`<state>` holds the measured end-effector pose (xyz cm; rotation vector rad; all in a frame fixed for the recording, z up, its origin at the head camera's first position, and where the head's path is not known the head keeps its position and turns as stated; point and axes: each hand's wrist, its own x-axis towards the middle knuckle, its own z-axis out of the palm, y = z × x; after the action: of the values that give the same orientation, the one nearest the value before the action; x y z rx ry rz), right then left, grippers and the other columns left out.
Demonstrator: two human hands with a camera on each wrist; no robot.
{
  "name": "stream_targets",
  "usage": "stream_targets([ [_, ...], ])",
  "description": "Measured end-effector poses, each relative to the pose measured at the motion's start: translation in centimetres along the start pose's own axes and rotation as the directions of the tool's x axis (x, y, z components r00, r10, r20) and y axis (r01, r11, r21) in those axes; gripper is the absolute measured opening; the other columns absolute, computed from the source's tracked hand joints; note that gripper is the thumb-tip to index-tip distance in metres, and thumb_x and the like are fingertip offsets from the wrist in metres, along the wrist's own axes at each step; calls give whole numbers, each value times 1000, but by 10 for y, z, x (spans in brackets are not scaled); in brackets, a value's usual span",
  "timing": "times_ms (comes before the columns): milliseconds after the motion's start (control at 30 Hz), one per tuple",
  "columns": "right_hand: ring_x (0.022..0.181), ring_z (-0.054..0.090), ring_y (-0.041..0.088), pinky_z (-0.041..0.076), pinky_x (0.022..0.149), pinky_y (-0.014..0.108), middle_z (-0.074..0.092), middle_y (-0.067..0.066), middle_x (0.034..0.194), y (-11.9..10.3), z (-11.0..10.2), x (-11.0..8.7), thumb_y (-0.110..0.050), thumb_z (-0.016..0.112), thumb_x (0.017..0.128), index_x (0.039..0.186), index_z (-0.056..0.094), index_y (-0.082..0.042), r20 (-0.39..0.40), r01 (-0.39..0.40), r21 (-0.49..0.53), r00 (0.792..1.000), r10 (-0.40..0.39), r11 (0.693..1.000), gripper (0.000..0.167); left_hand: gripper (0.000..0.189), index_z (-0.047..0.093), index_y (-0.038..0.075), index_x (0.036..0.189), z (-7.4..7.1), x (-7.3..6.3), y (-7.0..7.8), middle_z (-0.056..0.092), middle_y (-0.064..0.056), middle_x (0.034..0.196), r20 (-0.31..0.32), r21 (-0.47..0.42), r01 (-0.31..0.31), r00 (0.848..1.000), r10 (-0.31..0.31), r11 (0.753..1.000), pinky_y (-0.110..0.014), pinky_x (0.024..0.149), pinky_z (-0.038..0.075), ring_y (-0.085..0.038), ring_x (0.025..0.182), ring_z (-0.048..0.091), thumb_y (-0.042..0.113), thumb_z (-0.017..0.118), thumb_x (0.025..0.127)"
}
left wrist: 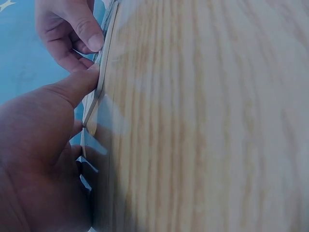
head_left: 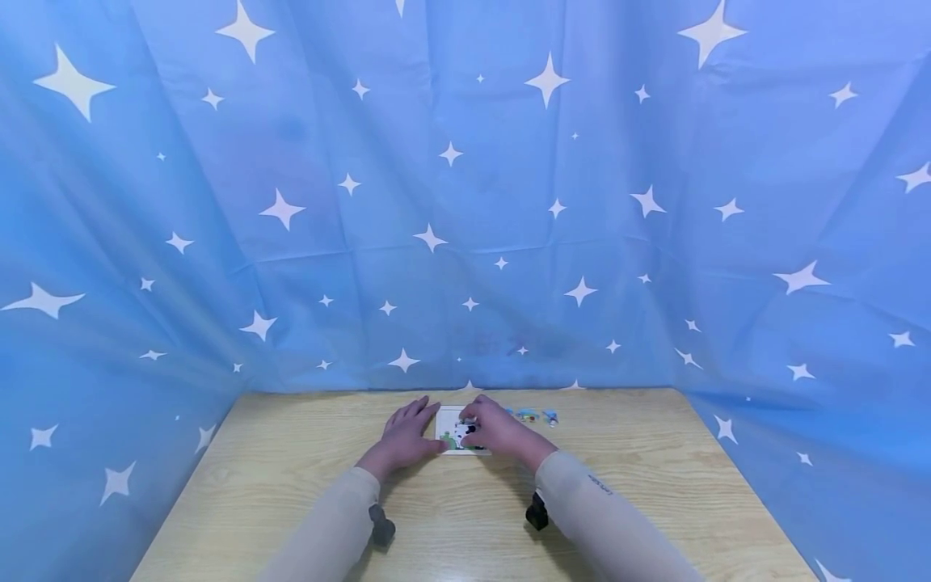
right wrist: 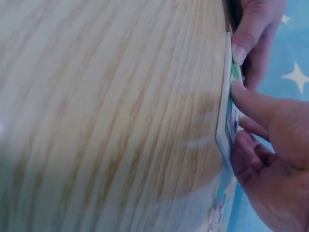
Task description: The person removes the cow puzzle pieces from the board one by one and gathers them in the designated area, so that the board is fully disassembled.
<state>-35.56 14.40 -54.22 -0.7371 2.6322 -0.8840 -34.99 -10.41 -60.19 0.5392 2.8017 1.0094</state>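
Observation:
A small white-framed puzzle board with a cow-like black-and-white and green picture lies flat near the table's far edge. My left hand is at its left side, fingers extended and the thumb on the frame's near left corner. From the right, my right hand reaches over the board, thumb and curled fingers around a puzzle piece within the picture. Much of that piece is hidden under the fingers. In the right wrist view, the right thumb touches the picture's face, with the other fingers bent below it.
Several loose colourful puzzle pieces lie on the wooden table just right of the board. A blue curtain with white stars hangs behind and at both sides. Black wrist cameras hang below both sleeves.

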Motion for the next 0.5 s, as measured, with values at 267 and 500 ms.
stream_targets([
  [267,114,64,26,58,99,50,61,9,124,4,2,2,-18,86,100,138,68,-2,-27,3,23,1000,-2,1000,45,90,44,17,171,-2,-2,4,25,-18,181,-13,23,0,1000,0,1000,-75,130,12,-52,164,19,60,75,99],
  [500,112,60,23,55,98,49,61,10,125,7,4,2,-13,87,99,132,61,-4,-47,24,127,999,-18,992,43,88,44,19,172,0,0,2,25,-14,182,-11,30,20,1000,-20,999,-72,131,12,-49,165,18,57,76,99],
])
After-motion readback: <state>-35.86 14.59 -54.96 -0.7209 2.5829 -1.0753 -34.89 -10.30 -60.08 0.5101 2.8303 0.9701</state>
